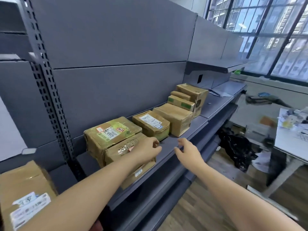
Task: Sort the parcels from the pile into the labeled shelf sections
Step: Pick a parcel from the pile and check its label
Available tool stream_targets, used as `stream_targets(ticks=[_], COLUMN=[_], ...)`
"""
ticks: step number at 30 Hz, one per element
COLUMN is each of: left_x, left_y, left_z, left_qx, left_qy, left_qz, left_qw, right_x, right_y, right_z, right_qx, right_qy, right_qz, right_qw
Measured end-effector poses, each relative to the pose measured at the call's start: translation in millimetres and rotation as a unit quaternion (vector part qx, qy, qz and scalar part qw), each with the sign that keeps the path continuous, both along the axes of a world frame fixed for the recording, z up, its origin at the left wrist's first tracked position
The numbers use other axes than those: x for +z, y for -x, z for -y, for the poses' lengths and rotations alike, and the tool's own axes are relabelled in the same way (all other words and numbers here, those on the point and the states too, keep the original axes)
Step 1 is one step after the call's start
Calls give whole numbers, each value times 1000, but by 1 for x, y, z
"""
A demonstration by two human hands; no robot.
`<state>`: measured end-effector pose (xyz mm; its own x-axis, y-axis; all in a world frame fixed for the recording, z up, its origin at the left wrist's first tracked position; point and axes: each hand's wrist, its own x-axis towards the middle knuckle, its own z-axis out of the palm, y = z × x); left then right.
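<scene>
**Left hand on the front parcel, right hand free beside it**

The left hand (147, 148) rests on the top right corner of the front parcel (131, 161), a taped brown box lying at the near lip of the shelf (188, 140). Its fingers are curled loosely over the corner; whether they actually pinch the cardboard cannot be told. The right hand (189, 150) hovers just to the right of it, fingers spread apart and holding nothing, above bare shelf board.

The box's long axis seems to run from the shelf lip back towards the rear panel, so it lies directly under and behind the left hand, which is clearly the nearer of the two. Touching its far side sits a parcel with a handwritten label (110, 133). Beyond both hands, further along the shelf, stand the labelled parcel (150, 125), a plain brown box (174, 120) and a small stack of boxes (187, 99), in one row against the back.

On the person's left, past the perforated upright (50, 100), a large carton (25, 195) sits near the left forearm. Any sideways nudge rightwards looks unobstructed; backwards, the neighbouring parcel blocks the way.
</scene>
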<state>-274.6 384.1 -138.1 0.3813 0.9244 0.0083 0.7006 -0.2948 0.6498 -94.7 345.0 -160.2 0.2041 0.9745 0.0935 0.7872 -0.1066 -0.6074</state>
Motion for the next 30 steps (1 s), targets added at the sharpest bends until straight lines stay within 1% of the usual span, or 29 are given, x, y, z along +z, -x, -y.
stream_targets(ticks=[5, 12, 18, 24, 30], left_x=[-2, -3, -12, 1, 7], left_y=[-42, -92, -122, -144, -166], left_z=[-19, -53, -96, -159, -210], left_qx=[38, 41, 23, 29, 13], left_qy=[10, 12, 17, 4, -5], left_qz=[2, -2, -5, 7, 15], left_qw=[999, 999, 1000, 1000, 1000], right_x=[-1, -12, -18, -6, 2], right_y=[-48, -96, -121, -141, -157], right_z=[-28, -64, -104, -159, -206], right_qx=[32, 30, 22, 17, 7], right_qy=[2, 9, 18, 1, -10], right_qz=[1, -16, -11, -2, -4], right_qw=[999, 999, 1000, 1000, 1000])
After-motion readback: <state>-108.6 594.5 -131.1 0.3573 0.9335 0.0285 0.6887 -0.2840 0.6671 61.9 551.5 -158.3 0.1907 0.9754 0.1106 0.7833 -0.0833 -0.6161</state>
